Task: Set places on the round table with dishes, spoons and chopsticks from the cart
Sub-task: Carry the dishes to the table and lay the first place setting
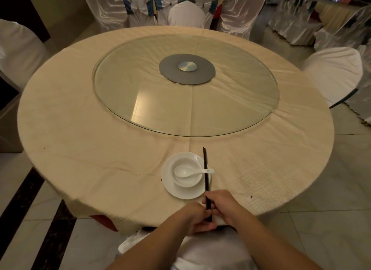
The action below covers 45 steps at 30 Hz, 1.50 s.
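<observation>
Head view: on the near edge of the round table (80, 129), a white plate (172, 189) holds a bowl (190, 181) with a spoon (183, 171). Left hand (197, 217) and right hand (222, 205) both pinch the black chopsticks (205, 169), which lie across the plate's right rim.

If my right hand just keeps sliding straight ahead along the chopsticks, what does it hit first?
Probably the near right rim of the white plate. The right hand grips the chopsticks, which cross that rim and the spoon handle. Height is unclear, so it might pass over.
</observation>
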Tool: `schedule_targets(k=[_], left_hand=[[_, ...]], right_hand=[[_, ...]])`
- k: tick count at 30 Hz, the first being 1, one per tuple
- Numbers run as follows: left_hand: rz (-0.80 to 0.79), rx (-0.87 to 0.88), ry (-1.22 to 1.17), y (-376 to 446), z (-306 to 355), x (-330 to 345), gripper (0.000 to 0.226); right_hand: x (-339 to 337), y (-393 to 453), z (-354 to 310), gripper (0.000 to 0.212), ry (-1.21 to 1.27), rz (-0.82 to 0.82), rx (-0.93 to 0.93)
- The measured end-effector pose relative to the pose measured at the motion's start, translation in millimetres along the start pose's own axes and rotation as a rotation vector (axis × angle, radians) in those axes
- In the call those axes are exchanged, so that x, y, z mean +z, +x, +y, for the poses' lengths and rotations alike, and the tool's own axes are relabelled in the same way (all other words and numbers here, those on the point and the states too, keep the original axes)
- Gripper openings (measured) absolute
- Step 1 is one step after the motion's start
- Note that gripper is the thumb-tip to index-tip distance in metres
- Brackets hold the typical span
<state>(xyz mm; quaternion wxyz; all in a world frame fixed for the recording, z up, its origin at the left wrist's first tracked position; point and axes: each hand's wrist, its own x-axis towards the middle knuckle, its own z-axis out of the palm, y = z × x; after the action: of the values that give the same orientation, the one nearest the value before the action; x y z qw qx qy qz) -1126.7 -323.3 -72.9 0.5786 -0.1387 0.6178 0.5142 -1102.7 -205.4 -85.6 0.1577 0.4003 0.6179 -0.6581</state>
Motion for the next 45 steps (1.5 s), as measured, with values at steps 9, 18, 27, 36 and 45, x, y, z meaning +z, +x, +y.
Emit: schedule_targets(k=[9,18,27,36,45], left_hand=[[0.07,-0.03,-0.13,8,1,-9,0.023],[0.083,-0.044,-0.139,8,1,-14,0.025],[0.223,0.006,-0.037,-5,-2,-25,0.02],[0.753,0.659,0.784,-36,-3,-29,0.03],[0.748,1.162,1.356,-36,31,48,0.036]], right_hand=[[13,10,1,0.034,-0.045,0.024,0.054],[11,8,-1,0.02,-0.045,0.029,0.086],[5,-8,-6,0.018,-0.124,0.163,0.092],[-10,-36,-1,0.032,-0.419,0.381,-0.067],[-76,-106,14,0.05,-0.779,0.665,-0.349]])
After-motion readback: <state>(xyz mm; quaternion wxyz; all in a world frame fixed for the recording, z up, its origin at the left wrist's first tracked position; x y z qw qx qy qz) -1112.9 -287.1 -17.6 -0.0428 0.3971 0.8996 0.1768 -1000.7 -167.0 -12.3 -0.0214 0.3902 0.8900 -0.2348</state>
